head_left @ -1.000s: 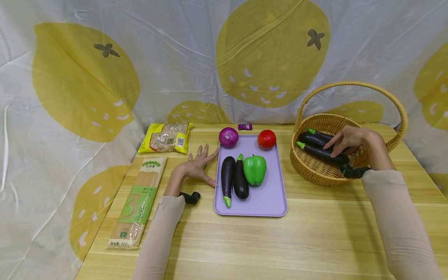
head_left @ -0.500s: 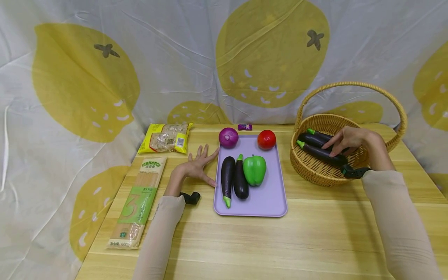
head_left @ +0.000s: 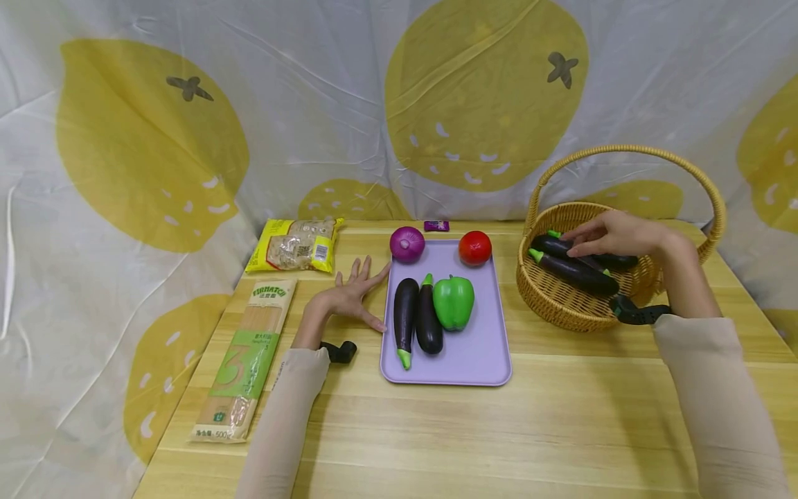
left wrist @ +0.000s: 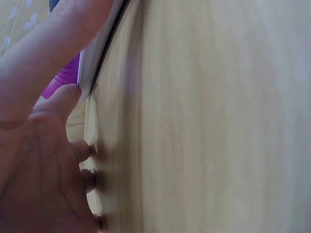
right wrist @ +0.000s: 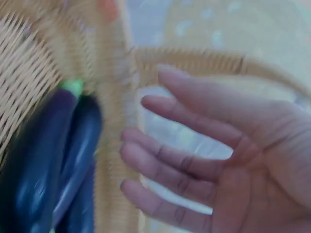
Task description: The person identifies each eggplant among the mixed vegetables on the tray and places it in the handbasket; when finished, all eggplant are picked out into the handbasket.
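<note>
My left hand lies spread on the table, with thumb and forefinger touching the left edge of a lilac tray. On that tray are two eggplants and a green bell pepper, while a red onion and a tomato sit at its far corners. Over the wicker basket hovers my right hand. Its fingers are relaxed and hold nothing; the right wrist view shows them apart from the eggplants lying together in the basket. The hand hides part of them in the head view.
Left of the tray lie a long pack of spaghetti and a yellow plastic food bag. A small purple packet rests near the table's back edge. The basket's tall handle arches above it, before a lemon-print cloth.
My right hand has let go of the eggplant in the basket and lifted slightly above it, its fingers loosening. The left hand stays at the tray's edge.
</note>
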`<state>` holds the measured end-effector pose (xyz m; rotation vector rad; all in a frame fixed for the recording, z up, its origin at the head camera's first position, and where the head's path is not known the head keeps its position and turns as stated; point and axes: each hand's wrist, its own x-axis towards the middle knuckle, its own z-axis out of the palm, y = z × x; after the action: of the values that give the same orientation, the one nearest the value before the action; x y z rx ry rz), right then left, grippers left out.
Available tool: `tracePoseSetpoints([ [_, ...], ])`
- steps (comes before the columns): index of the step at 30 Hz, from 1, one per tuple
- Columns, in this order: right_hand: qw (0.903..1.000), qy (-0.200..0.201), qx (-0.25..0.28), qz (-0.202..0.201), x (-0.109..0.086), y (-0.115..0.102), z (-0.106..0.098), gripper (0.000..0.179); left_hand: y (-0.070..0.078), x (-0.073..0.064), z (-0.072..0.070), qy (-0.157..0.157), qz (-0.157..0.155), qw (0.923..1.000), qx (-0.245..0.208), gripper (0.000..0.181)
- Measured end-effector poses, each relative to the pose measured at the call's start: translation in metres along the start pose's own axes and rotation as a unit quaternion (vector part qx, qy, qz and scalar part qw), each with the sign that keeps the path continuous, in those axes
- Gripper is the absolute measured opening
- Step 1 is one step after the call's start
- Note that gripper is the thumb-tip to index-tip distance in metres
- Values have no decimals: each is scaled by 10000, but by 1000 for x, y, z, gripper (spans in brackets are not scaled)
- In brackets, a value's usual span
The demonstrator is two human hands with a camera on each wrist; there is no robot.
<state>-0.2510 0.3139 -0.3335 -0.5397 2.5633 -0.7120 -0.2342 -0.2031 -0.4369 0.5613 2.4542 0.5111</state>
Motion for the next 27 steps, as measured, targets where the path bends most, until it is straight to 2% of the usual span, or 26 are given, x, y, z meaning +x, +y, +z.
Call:
tracePoseSetpoints([
  [4, 9974, 428, -209, -532, -4, -37, 6, 39, 0, -1, -1, 11, -21, 10000, 27, 134],
  [7, 9945, 505, -46, -918, -1, -63, 17, 38, 0, -2, -1, 14, -12, 10000, 31, 134],
  [12, 9889, 251, 362, -1420, 18, -94, 42, 43, 1, -1, 0, 7, 26, 10000, 1, 134],
  [20, 9768, -285, 404, -2086, 62, -137, 85, 56, -1, 0, 0, 15, 12, 10000, 7, 133],
  [27, 9646, -588, 373, -2545, 100, -161, 114, 58, -1, 0, 0, -35, -4, 10000, -26, 131],
])
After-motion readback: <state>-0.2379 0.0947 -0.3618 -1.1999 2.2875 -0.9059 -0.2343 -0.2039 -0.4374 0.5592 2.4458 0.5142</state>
